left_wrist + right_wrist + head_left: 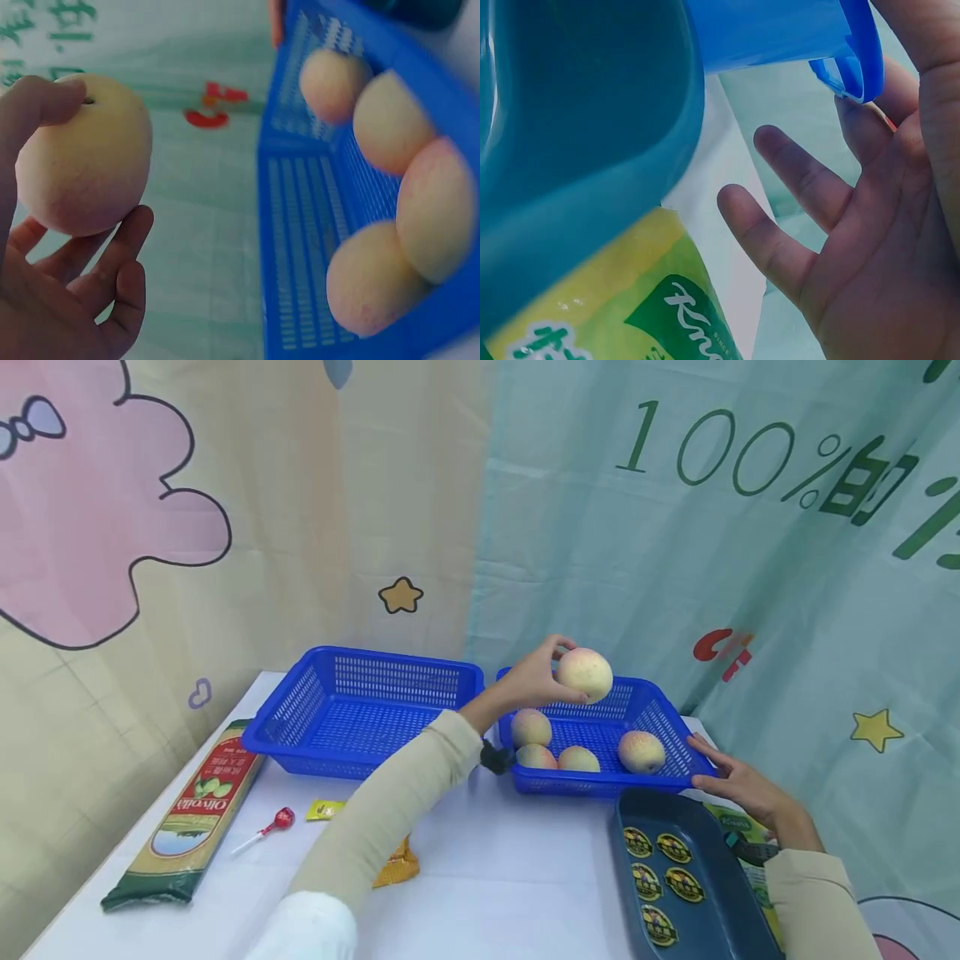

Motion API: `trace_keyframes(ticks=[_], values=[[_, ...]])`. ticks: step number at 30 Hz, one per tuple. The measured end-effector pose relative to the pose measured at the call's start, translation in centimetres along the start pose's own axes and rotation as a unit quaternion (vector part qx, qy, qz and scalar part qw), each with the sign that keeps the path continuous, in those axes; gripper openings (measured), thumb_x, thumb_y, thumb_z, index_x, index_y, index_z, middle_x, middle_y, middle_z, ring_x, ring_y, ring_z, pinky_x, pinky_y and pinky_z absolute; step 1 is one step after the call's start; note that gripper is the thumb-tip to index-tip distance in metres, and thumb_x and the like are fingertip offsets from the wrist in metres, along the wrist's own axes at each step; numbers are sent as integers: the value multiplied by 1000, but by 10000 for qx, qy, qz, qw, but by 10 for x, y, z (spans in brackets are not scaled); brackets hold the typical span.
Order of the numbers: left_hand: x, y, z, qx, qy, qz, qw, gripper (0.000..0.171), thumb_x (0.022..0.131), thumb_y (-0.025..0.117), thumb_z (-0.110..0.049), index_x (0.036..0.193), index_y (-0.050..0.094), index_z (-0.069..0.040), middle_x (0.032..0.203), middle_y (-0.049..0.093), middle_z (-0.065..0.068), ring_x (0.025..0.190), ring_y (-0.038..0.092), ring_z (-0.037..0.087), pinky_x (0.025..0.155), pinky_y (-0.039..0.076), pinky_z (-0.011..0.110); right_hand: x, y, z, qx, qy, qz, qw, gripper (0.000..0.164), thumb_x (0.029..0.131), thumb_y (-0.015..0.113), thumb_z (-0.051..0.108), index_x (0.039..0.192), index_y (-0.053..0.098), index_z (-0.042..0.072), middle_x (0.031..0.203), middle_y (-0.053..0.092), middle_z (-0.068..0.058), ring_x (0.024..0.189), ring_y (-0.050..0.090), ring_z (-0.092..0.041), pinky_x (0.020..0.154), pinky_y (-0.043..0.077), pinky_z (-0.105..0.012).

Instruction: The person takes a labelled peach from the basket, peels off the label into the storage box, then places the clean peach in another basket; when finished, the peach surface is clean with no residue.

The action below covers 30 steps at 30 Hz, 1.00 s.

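My left hand (534, 678) holds a pale peach (587, 677) up over the right blue basket (600, 787). In the left wrist view the thumb presses near the stem of that peach, and the fingers (124, 240) support its underside. Several more peaches (641, 752) lie in this basket, most of them in its left end. At the basket's right front corner, my right hand (757, 793) holds the rim between thumb and fingers. From the right wrist, the blue rim (866, 52) shows between them, while two other fingers (765, 236) stretch out free.
An empty blue basket (375, 722) stands to the left. A noodle pack (195, 818), a lollipop (283, 818), a yellow sachet (324, 810) and an orange packet (397, 866) lie left of centre. At right, a dark blue pan (720, 893) overlaps a green Knorr packet (675, 300).
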<state>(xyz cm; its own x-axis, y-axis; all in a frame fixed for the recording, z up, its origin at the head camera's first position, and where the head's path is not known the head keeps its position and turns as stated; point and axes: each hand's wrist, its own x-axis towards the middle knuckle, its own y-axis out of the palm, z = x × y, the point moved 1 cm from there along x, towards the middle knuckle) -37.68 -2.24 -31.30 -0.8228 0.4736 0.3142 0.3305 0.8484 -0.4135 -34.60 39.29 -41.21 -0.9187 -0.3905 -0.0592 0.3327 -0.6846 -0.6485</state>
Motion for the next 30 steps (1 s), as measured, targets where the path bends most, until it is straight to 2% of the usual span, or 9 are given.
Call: trace_keyframes(ticks=[1, 3, 5, 8, 16, 20, 24, 27, 30], values=[[11, 4, 4, 216, -83, 81, 9997, 79, 80, 88, -20, 142, 40, -13, 133, 53, 12, 99, 65, 18, 78, 57, 31, -1, 2, -1, 37, 11, -30, 10000, 77, 104, 60, 19, 162, 11, 8, 166, -4, -24, 141, 15, -62, 104, 44, -55], [28, 14, 14, 691, -288, 212, 9970, 78, 79, 88, -21, 140, 41, -13, 130, 56, 11, 98, 64, 18, 79, 55, 31, -5, 4, -3, 49, 47, -76, 9999, 77, 104, 60, 20, 162, 11, 8, 166, -4, -24, 141, 13, -62, 104, 32, -71], [37, 23, 25, 1058, -540, 310, 9924, 77, 78, 89, -22, 139, 42, -14, 125, 60, 10, 98, 63, 19, 79, 53, 32, -7, 5, -3, 70, 62, -90, 9999, 77, 103, 61, 21, 163, 13, 10, 166, -3, -23, 143, 10, -61, 105, 29, -73], [45, 36, 39, 1313, -925, 427, 9861, 78, 78, 89, -22, 140, 42, -14, 122, 61, 9, 99, 62, 21, 80, 53, 35, -10, 4, -2, 89, 93, -91, 9999, 77, 103, 61, 22, 163, 13, 11, 167, -4, -22, 144, 7, -60, 105, 25, -75], [49, 60, 55, 1167, -1533, 705, 9787, 73, 78, 87, -16, 137, 43, -16, 121, 59, 11, 104, 59, 26, 86, 52, 42, -17, 4, 0, 131, 156, -186, 9996, 77, 103, 61, 22, 163, 13, 11, 167, -4, -21, 143, 9, -60, 105, 27, -74], [43, 64, 59, 741, -2243, 983, 9667, 68, 79, 84, -5, 133, 45, -18, 119, 56, 10, 105, 57, 29, 84, 56, 51, -13, 9, 1, 147, 163, -165, 9996, 78, 103, 62, 24, 163, 14, 13, 168, -3, -18, 144, 8, -60, 105, 26, -75], [38, 58, 66, 481, -2615, 1076, 9580, 69, 78, 83, 2, 132, 46, -19, 120, 53, 11, 107, 54, 29, 83, 56, 55, 0, 11, 5, 182, 97, -98, 9997, 77, 102, 62, 24, 163, 16, 17, 168, -1, -15, 144, 11, -58, 106, 27, -74], [37, 52, 72, 1035, -2624, 1263, 9510, 66, 77, 83, 2, 130, 49, -18, 117, 55, 8, 105, 54, 26, 84, 56, 46, 8, 12, 7, 232, 69, 2, 9997, 77, 102, 63, 24, 163, 17, 17, 169, -2, -14, 144, 13, -58, 107, 29, -72], [38, 44, 75, 1873, -2561, 1592, 9349, 58, 79, 83, -3, 127, 54, -19, 114, 58, 5, 101, 55, 23, 83, 53, 39, 13, 12, 7, 215, 48, 55, 9997, 77, 103, 62, 25, 163, 16, 15, 168, -3, -15, 144, 13, -58, 107, 29, -72]])
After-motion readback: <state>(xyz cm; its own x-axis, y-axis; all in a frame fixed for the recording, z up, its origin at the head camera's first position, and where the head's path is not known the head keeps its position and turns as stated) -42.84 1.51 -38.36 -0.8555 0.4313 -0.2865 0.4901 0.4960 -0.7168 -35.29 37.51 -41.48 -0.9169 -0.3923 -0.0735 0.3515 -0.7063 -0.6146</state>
